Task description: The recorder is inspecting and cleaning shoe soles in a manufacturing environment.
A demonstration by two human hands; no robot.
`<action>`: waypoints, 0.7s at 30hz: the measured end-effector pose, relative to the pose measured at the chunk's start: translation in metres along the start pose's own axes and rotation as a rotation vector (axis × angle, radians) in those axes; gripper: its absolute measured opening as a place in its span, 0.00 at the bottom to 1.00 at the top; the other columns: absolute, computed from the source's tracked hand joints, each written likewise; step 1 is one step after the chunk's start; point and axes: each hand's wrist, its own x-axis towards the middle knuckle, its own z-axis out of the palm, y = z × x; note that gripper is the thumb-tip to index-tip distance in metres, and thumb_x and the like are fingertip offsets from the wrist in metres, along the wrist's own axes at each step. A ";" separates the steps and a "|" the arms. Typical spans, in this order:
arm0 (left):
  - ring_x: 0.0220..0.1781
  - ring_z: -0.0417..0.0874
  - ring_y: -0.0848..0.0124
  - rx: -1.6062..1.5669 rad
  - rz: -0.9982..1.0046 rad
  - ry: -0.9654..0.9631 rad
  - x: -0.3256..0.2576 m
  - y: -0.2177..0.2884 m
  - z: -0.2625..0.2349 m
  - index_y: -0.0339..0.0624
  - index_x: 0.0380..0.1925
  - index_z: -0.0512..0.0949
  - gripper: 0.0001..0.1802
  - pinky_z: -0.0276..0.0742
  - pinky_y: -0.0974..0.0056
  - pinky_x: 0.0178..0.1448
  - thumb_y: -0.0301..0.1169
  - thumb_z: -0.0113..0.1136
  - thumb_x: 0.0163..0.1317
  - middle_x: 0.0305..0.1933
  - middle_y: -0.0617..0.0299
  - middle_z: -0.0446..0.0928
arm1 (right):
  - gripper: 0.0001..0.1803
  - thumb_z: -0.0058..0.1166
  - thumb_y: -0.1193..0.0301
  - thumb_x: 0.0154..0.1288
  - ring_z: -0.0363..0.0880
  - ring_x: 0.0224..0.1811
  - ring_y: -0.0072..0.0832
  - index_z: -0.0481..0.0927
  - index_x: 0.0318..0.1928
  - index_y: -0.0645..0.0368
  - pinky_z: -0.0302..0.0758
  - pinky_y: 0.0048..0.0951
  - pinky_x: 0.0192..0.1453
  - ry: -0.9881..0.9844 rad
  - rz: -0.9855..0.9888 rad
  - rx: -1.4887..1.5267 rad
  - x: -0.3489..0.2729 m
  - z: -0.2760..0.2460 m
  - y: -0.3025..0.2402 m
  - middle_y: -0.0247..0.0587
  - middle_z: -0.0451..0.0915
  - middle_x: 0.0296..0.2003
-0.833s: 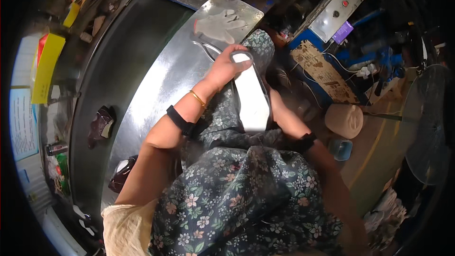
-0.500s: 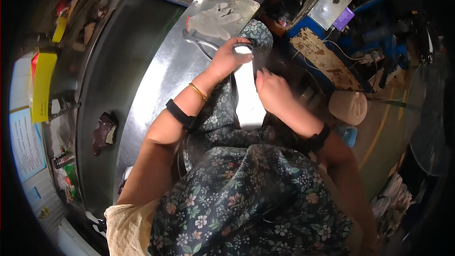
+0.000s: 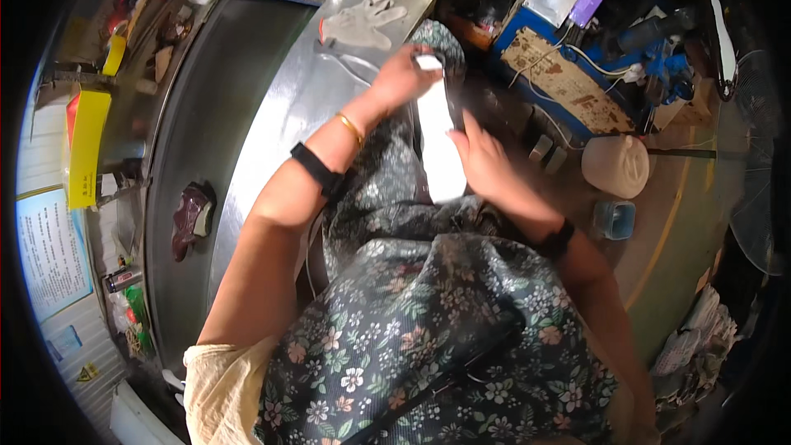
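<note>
**Both hands up front, arms bent**

The left arm is stretched forward from the lower left, bare up to a short pale sleeve, elbow slightly bent. A dark band is worn on the forearm and a thin gold bangle at the wrist. The left hand [image 3: 401,78] is curled, fingers closed at the far end. The right arm is brought in from the lower right, dark band at the wrist. The right hand [image 3: 482,161] is laid flatter, thumb pointed up, fingers loosely wrapped. The hands are kept near each other, not touching.
</note>
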 end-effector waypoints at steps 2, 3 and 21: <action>0.43 0.80 0.72 -0.061 -0.013 0.002 -0.006 0.015 -0.001 0.37 0.60 0.68 0.28 0.77 0.64 0.48 0.36 0.64 0.63 0.44 0.56 0.80 | 0.30 0.43 0.58 0.75 0.79 0.52 0.47 0.58 0.68 0.64 0.74 0.39 0.55 0.043 -0.077 0.682 0.012 0.008 -0.003 0.62 0.77 0.52; 0.43 0.80 0.72 -0.039 -0.067 0.009 -0.011 0.023 0.000 0.37 0.60 0.68 0.28 0.77 0.64 0.48 0.36 0.64 0.63 0.44 0.56 0.80 | 0.30 0.43 0.58 0.75 0.79 0.52 0.47 0.58 0.68 0.64 0.74 0.39 0.55 0.023 -0.059 0.663 0.021 0.008 -0.004 0.62 0.77 0.52; 0.53 0.80 0.50 0.795 -0.173 -0.149 -0.073 0.042 -0.017 0.38 0.66 0.58 0.34 0.74 0.54 0.57 0.52 0.45 0.70 0.51 0.43 0.78 | 0.39 0.39 0.57 0.75 0.70 0.61 0.61 0.43 0.70 0.76 0.69 0.45 0.63 0.118 -0.014 0.544 0.047 0.012 -0.045 0.77 0.68 0.57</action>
